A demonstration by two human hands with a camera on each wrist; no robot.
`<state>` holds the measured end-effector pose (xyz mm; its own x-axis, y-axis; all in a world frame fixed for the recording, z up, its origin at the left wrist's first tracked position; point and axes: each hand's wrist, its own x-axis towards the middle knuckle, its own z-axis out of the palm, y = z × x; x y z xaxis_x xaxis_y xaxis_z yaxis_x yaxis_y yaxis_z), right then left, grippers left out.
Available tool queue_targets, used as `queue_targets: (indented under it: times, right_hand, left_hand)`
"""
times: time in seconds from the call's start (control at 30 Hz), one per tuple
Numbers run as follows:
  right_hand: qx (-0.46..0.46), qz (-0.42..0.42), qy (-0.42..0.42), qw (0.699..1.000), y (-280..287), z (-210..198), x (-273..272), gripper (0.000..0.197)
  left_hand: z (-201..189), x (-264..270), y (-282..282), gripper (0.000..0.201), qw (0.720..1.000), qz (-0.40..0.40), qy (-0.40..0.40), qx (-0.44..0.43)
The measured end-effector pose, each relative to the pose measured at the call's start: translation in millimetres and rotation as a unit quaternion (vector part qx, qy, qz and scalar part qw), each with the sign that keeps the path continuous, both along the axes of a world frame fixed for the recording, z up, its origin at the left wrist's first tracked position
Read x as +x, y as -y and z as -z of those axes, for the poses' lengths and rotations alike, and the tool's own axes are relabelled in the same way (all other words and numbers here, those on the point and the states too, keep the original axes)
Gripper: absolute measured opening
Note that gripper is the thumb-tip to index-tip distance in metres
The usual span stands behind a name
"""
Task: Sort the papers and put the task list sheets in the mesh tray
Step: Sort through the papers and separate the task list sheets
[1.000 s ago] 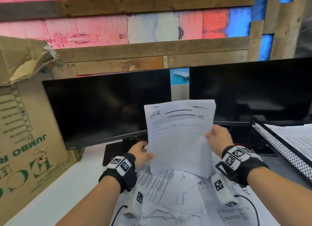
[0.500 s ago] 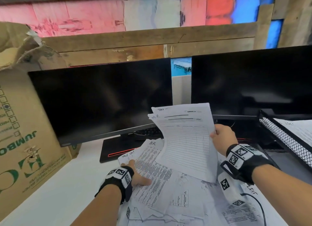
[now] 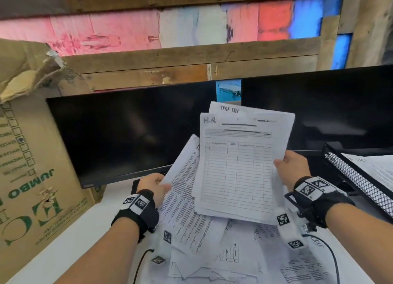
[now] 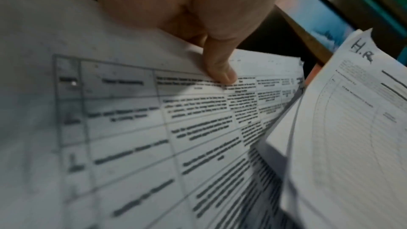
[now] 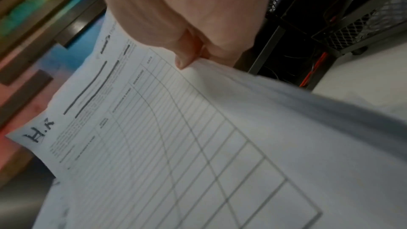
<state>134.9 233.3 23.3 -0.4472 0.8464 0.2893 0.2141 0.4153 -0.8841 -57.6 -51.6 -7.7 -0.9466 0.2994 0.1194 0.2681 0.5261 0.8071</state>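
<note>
Two hands sorting: right hand (image 3: 290,167) pinches white sheet stack headed "H.R" (image 3: 242,164); left hand (image 3: 154,185) grips printed table sheet (image 3: 182,190), apart for comparison; black mesh tray (image 3: 357,181) right.

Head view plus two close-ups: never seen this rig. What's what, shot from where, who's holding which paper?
No robot here: a person sorts papers bare-handed, with cameras strapped to head and wrists. The wide picture is the head camera, looking down at a white desk with two dark monitors, a cardboard box and a black mesh tray already holding paper. The close-ups look along each hand. The right hand holds a small stack with a sheet marked "H.R" in front. The left hand pinches a densely printed table sheet. More loose papers cover the desk below.
</note>
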Motion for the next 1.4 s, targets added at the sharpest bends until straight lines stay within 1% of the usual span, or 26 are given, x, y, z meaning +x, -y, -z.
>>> queue_targets:
  times: [0.07, 0.17, 0.27, 0.3, 0.37, 0.47, 0.53, 0.6, 0.67, 0.7, 0.77, 0.83, 0.9, 0.97, 1.03, 1.17, 1.23, 1.3, 1.4]
  right_hand:
    - [-0.003, 0.002, -0.013, 1.000, 4, -10, 2, 0.015]
    - [0.001, -0.009, -0.027, 1.000, 12, -22, 2, 0.018]
    - [-0.003, -0.027, -0.049, 0.998, 21, -27, 0, 0.015]
    - [-0.014, -0.035, -0.061, 0.997, 22, -26, -1, 0.013]
    - [-0.042, -0.050, -0.090, 0.994, 25, -25, -3, 0.012]
    - [-0.076, -0.083, -0.119, 0.987, 31, -28, 2, 0.013]
    - [-0.077, -0.106, -0.129, 0.983, 32, -27, 7, 0.014]
    - [-0.069, -0.102, -0.137, 0.983, 29, -22, 9, 0.014]
    - [-0.073, -0.081, -0.138, 0.985, 23, -16, 6, 0.015]
    - [-0.073, -0.074, -0.135, 0.985, 21, -13, 6, 0.016]
    - [-0.073, -0.064, -0.121, 0.988, 19, -4, 5, 0.016]
    - [-0.060, -0.070, -0.085, 0.992, 17, 5, 5, 0.015]
    - [-0.048, -0.115, -0.022, 0.992, 19, 12, 7, 0.018]
    - [-0.039, -0.160, 0.036, 0.986, 24, 15, 10, 0.022]
    - [-0.040, -0.170, 0.058, 0.983, 26, 15, 12, 0.027]
    - [-0.014, -0.170, 0.062, 0.983, 22, 9, 16, 0.030]
    - [-0.002, -0.178, 0.061, 0.982, 23, 5, 20, 0.028]
    - [-0.004, -0.179, 0.060, 0.982, 24, 4, 23, 0.026]
    - [0.001, -0.167, 0.047, 0.985, 23, 3, 29, 0.027]
  left_hand:
    - [-12, 9, 0, 0.010, 0.997, 0.004, -0.012, 0.080]
    - [-30, 23, -3, 0.005, 0.981, 0.011, 0.013, 0.192]
    - [-44, 36, -11, 0.006, 0.966, 0.052, 0.030, 0.250]
    - [-47, 41, -14, 0.005, 0.964, 0.070, 0.041, 0.253]
    - [-50, 49, -20, 0.012, 0.960, 0.099, 0.058, 0.254]
    - [-50, 55, -25, 0.018, 0.958, 0.117, 0.059, 0.254]
    - [-51, 59, -26, 0.021, 0.955, 0.125, 0.077, 0.258]
    - [-54, 65, -28, 0.033, 0.947, 0.150, 0.107, 0.262]
    - [-53, 68, -30, 0.051, 0.952, 0.166, 0.103, 0.234]
    - [-53, 70, -31, 0.054, 0.959, 0.156, 0.090, 0.220]
    - [-49, 73, -33, 0.053, 0.967, 0.127, 0.087, 0.205]
    - [-45, 76, -35, 0.058, 0.968, 0.121, 0.107, 0.194]
    - [-41, 79, -38, 0.062, 0.967, 0.116, 0.129, 0.187]
    - [-39, 81, -43, 0.064, 0.967, 0.105, 0.150, 0.179]
    - [-40, 84, -47, 0.064, 0.968, 0.099, 0.155, 0.170]
    - [-41, 81, -52, 0.062, 0.968, 0.103, 0.166, 0.159]
    - [-37, 79, -54, 0.059, 0.973, 0.115, 0.142, 0.143]
    - [-33, 78, -55, 0.049, 0.981, 0.124, 0.095, 0.115]
    - [-34, 79, -56, 0.026, 0.984, 0.117, 0.049, 0.122]
